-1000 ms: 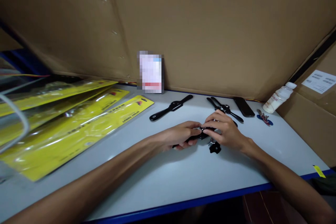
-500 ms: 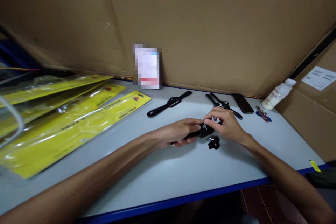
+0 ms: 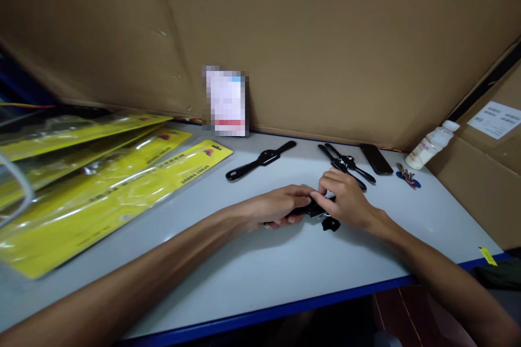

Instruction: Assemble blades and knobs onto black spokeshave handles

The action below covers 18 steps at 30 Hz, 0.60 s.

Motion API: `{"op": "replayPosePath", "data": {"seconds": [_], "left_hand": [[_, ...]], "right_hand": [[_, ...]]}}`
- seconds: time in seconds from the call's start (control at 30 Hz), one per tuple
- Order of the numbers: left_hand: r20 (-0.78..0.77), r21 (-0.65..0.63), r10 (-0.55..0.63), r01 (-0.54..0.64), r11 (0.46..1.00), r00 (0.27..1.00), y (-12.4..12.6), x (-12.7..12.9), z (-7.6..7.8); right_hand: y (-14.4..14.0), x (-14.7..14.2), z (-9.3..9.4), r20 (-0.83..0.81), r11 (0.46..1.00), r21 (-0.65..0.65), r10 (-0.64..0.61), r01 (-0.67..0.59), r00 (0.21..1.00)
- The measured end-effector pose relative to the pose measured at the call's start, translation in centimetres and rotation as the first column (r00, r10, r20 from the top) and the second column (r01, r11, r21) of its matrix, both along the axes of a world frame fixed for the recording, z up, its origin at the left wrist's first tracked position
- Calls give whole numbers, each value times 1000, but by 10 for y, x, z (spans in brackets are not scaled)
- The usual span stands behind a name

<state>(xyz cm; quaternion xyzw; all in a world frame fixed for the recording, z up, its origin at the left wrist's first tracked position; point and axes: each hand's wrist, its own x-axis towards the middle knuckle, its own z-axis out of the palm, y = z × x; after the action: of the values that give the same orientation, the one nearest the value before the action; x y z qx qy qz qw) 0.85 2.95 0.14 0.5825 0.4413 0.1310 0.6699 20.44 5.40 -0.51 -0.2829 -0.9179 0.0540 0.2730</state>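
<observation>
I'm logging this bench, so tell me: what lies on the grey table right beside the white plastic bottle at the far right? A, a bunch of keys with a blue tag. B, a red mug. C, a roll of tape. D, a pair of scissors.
A: a bunch of keys with a blue tag lies on the grey table just left of the white plastic bottle.

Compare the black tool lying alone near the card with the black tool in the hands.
The lone tool lies free on the table, untouched; the held tool is gripped by the left hand and the right hand. The lone tool shows whole, both handles out; the held tool is mostly covered by fingers. Both are black and look like the same kind.
</observation>
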Motion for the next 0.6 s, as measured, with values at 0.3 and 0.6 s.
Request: {"op": "replayPosePath", "data": {"seconds": [0.3, 0.6], "left_hand": [[21, -25, -31, 32, 999, 999, 2, -2, 2], [-34, -18, -36, 35, 999, 999, 1, 0, 3]], "right_hand": [[12, 19, 28, -92, 951, -279, 111, -132, 990], [7, 10, 9, 20, 989, -82, 124, -122, 992]]}}
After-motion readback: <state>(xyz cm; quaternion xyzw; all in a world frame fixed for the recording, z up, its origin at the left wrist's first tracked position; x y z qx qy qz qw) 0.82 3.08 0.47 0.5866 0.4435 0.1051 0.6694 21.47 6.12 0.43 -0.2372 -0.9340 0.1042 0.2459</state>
